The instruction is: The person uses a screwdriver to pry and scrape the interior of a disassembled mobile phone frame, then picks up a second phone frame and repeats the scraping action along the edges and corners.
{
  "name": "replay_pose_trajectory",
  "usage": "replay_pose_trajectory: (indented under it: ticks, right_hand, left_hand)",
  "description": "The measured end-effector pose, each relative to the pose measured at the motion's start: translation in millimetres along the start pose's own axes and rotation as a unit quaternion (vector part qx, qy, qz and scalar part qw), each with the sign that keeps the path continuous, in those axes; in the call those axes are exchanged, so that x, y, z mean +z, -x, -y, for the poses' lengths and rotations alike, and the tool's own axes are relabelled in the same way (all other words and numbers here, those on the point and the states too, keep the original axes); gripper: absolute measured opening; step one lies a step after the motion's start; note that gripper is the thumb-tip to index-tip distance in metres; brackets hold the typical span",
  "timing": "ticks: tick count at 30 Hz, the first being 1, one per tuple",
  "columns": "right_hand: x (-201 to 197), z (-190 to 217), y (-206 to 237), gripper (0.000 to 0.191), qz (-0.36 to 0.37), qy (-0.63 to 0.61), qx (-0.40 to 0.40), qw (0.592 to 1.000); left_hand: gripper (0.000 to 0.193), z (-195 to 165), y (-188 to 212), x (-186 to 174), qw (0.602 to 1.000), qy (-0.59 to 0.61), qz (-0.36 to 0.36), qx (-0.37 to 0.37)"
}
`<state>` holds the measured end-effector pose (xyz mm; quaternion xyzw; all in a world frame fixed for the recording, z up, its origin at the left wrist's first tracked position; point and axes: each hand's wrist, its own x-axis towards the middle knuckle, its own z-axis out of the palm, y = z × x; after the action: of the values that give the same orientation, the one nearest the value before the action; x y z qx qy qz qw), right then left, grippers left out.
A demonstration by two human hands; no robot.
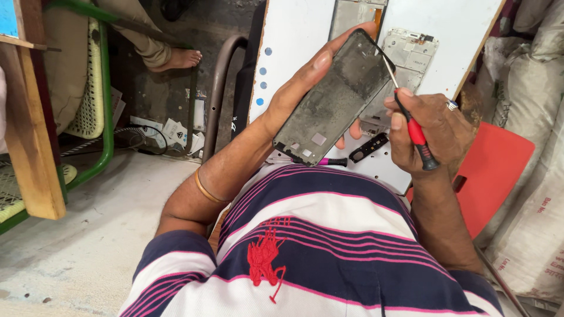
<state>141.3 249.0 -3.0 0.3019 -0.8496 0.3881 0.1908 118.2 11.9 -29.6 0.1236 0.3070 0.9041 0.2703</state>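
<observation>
Navy-white shirt (305, 246) with pink stripes, red emblem; 1 wristband (207, 191), seemingly 1 ring (451, 105).

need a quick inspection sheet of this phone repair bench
surface: white board, worn edges, used as bench
job's things: dark phone frame held tilted above the board; red-handled screwdriver, tip at the frame's edge
clutter: second screwdriver, pink band; small black part; silver phone frame
hands: left hand grips frame; right hand grips screwdriver
cables: black cable on floor
surroundings: sacks, red chair, another person's foot
</observation>
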Motion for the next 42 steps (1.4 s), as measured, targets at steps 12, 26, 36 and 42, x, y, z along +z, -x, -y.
replay_pose_trajectory:
  ticks: [12,26,36,42]
  right_hand:
    - [8.6,-19.6,-5.0,0.025,-0.022,-0.079,-0.047,0.995]
    - [7.2,-17.3,-10.5,0.021,0.000,-0.230,0.074,0.970]
    - [8.7,-21.7,-4.5,0.017,-0.025,0.013,-0.100,0.995]
    - [17.4,-29.3,1.4,0.018,-0.058,0.130,-0.150,0.978]
  left_hand:
    - [0.065,4.7,4.8,-0.6,0.988,0.153,0.016,0.000]
    - [0.078,7.5,6.5,13.8,0.997,0.064,-0.030,0.025]
    - [0.084,16.5,8.0,27.2,0.996,0.081,-0.042,0.025]
    - [0.080,17.0,4.7,32.7,0.991,0.104,-0.072,0.035]
